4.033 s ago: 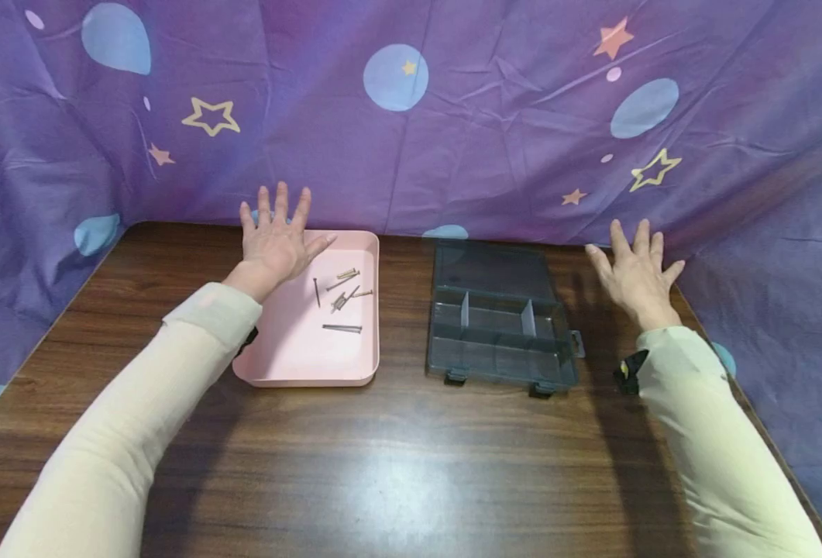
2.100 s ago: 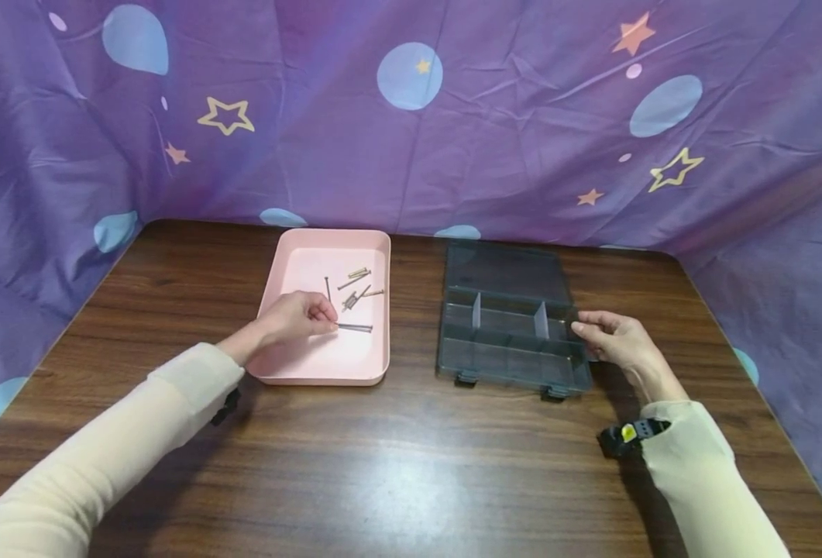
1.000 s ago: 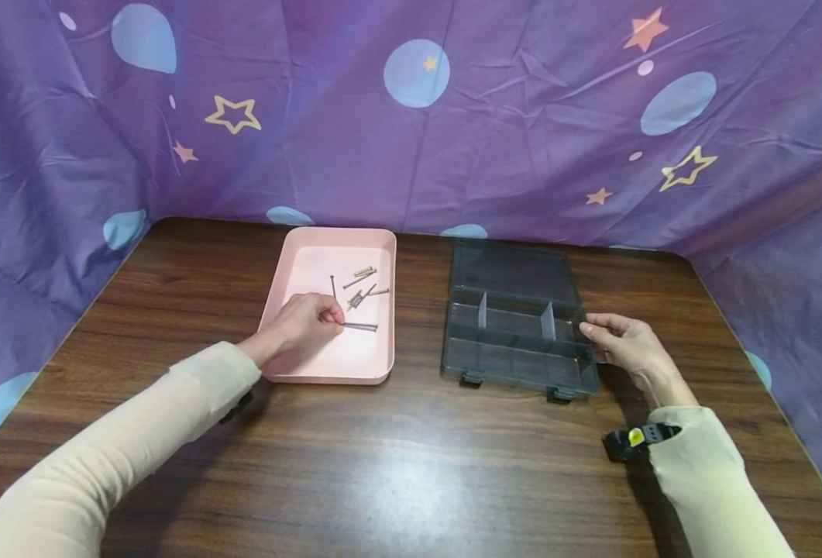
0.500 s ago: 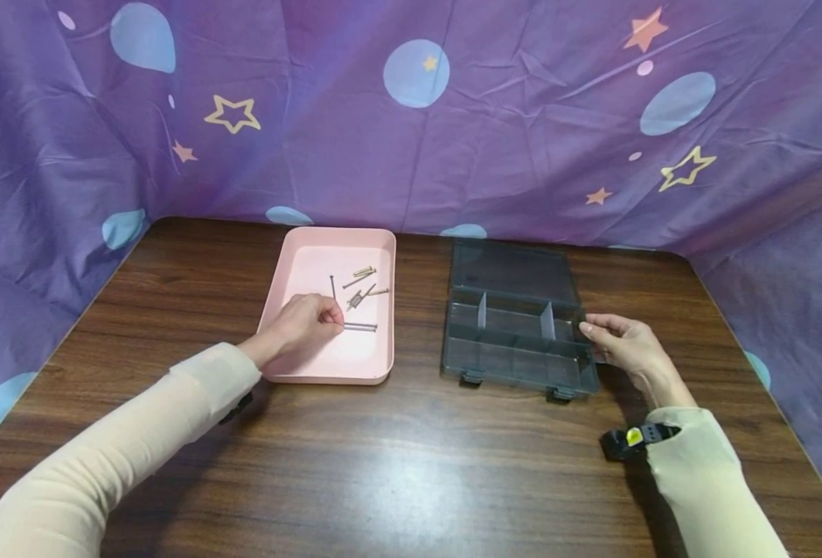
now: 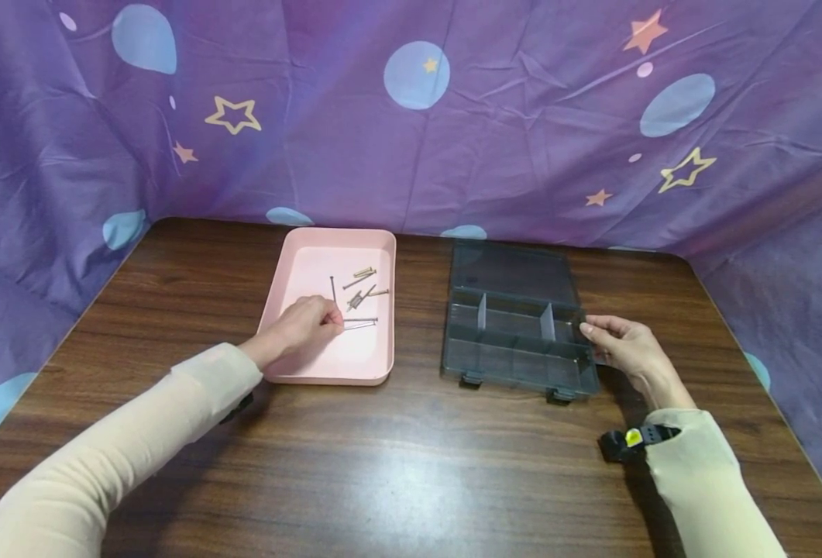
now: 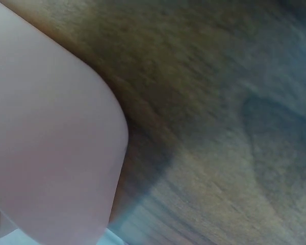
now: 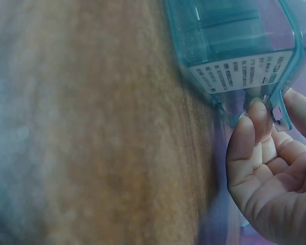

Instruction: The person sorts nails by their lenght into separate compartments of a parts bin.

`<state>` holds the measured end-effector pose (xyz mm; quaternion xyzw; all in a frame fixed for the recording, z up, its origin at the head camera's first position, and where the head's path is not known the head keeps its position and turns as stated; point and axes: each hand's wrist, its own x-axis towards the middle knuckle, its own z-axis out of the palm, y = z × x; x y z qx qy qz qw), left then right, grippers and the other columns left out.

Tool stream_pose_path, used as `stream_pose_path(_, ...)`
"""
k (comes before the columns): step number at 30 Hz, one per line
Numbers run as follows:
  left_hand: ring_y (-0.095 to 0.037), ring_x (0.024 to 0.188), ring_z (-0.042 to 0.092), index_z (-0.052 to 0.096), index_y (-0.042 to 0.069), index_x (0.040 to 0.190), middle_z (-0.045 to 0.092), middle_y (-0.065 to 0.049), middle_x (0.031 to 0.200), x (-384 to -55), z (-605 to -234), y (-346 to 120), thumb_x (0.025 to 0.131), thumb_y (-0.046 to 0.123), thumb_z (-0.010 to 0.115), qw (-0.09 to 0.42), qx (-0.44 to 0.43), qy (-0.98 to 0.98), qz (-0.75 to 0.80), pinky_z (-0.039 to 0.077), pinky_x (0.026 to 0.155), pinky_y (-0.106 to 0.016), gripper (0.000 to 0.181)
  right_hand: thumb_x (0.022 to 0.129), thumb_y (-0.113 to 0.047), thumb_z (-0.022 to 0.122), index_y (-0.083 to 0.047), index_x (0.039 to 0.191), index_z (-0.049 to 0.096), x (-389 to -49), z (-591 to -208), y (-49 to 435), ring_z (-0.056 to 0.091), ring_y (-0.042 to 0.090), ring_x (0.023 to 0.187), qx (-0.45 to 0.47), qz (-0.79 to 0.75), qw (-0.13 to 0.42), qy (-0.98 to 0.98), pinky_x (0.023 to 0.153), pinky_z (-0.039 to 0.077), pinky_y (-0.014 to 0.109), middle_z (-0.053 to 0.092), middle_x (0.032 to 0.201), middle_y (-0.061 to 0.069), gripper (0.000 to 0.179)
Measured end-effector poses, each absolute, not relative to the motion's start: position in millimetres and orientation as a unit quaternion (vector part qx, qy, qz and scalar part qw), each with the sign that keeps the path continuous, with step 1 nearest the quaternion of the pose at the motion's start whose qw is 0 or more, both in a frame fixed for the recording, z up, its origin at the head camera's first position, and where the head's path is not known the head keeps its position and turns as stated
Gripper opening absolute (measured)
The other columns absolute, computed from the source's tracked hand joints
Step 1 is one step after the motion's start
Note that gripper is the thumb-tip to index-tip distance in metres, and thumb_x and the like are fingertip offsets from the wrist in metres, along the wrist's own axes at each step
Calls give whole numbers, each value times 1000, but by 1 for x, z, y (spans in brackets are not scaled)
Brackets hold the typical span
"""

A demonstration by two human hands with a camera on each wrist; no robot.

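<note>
In the head view my left hand reaches into a pink tray. Its thumb and fingertips pinch the near ends of long, slim nails, whose heads point right; the pinched ends are hidden. Brass-coloured and grey fasteners lie loose behind them. My right hand holds the right side of a smoky translucent compartment box, lid laid back. Up close in the right wrist view, thumb and curled fingers are around the hanging tab, below a printed label.
The wooden table carries both containers, with a gap between them. Two dark latches stick out from the box's front edge. Pale upright dividers split its rear row. A purple patterned cloth hangs behind and at the sides.
Both hands went from spread above the table to their places at tray and box. Within the last half second the long nails have fanned slightly apart at the left fingertips. The right hand stays put.
</note>
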<state>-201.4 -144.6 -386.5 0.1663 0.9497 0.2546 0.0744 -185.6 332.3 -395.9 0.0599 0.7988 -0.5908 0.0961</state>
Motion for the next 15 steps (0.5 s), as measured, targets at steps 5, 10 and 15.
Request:
stream_pose_path(5, -21, 78, 57, 67, 3, 81, 63, -8, 79, -200, -386, -145, 81, 3, 60, 69, 176, 951, 244, 46, 77, -36, 7, 91, -21, 61, -25, 94, 60, -187, -396, 332, 57, -1, 66, 58, -590, 96, 800, 60, 50, 19, 63, 78, -20, 5)
stream_pose_path(10, -19, 76, 57, 65, 3, 80, 64, -6, 76, -199, -385, -148, 82, 4, 60, 61, 186, 948, 250, 46, 74, -35, 6, 91, -21, 62, -23, 94, 61, -186, -395, 331, 57, 0, 66, 56, -594, 97, 797, 60, 51, 20, 64, 78, -20, 4)
stream_pose_path(15, -19, 76, 57, 66, 2, 81, 66, -7, 76, -198, -380, -151, 82, 3, 61, 65, 180, 942, 276, 47, 76, -35, 5, 91, -22, 62, -27, 91, 60, -185, -394, 331, 57, 0, 66, 61, -585, 94, 803, 59, 50, 20, 63, 77, -20, 5)
